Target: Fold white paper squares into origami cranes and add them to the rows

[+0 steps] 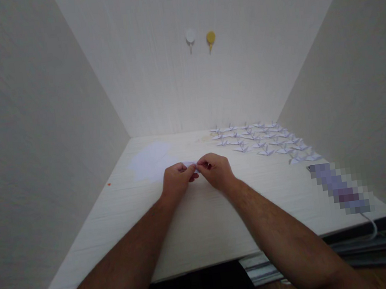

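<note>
Over the middle of the white table [203, 227], someone's two bare hands meet around a small piece of white paper [189, 163], and I can see only slivers of it between the fingers. The left hand [177, 178] has its thumb and forefinger clamped on the paper, the other fingers curled underneath. The right hand [216, 169] pinches the paper's near right end, thumb and forefinger tips together; its remaining fingers are tucked in, and I cannot tell how they lie. Both forearms reach in across the table's near edge.

Toward the table's far left, just beyond the left hand, white paper [149, 161] lies spread flat; I can't make out whether it is one sheet or several. A tiny orange speck [109, 184] sits by the table's left edge. Across the table's far right stand folded paper cranes [266, 152] in loose rows, beaks and wings up. Nearer, along the table's right edge, rests a blurred-out object [339, 190], with a pale cable [374, 224] hanging over the near edge. Above the table's back edge, a white hook [190, 36] and a yellow hook [211, 37] are fixed to the wall [157, 83].
</note>
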The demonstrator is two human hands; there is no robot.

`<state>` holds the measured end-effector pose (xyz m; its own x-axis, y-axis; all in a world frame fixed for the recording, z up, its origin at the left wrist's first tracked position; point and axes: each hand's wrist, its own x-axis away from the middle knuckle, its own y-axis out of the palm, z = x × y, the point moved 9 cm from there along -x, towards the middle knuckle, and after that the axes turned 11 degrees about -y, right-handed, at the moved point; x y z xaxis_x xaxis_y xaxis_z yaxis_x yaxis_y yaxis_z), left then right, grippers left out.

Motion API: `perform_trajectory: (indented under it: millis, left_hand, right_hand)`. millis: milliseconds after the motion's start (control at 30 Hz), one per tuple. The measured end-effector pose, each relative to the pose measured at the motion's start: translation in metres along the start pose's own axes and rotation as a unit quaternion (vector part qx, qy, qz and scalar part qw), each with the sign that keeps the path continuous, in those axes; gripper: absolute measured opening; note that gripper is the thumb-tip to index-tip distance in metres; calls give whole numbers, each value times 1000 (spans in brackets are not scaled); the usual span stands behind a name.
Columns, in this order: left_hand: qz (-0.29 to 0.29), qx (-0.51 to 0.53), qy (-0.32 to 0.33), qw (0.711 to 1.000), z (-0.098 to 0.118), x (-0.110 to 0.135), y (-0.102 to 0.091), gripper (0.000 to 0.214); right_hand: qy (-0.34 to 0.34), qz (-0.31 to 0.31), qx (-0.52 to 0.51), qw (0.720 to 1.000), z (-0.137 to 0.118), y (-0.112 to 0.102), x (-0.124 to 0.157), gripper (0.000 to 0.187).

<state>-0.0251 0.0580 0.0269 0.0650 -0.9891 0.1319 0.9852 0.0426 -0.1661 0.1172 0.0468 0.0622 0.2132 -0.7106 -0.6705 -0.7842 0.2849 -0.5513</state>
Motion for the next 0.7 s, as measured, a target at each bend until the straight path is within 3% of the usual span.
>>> perform_trajectory:
  millis: [133, 233, 500, 700]
  left_hand:
    - [-18, 4, 12, 1000, 1, 0, 2, 19]
    - [-30, 6, 14, 999, 1, 0, 4, 18]
    - [-47, 17, -9, 999, -4, -3, 7, 20]
    - [-45, 63, -40, 996, -11, -4, 6, 21]
  right_hand:
    - [66, -1, -73, 995, 10, 2, 2, 10]
    - [75, -2, -82, 994, 11, 1, 2, 10]
    - [-69, 1, 68, 995, -13, -3, -1, 15]
    - [-165, -34, 67, 983, -25, 2, 0, 14]
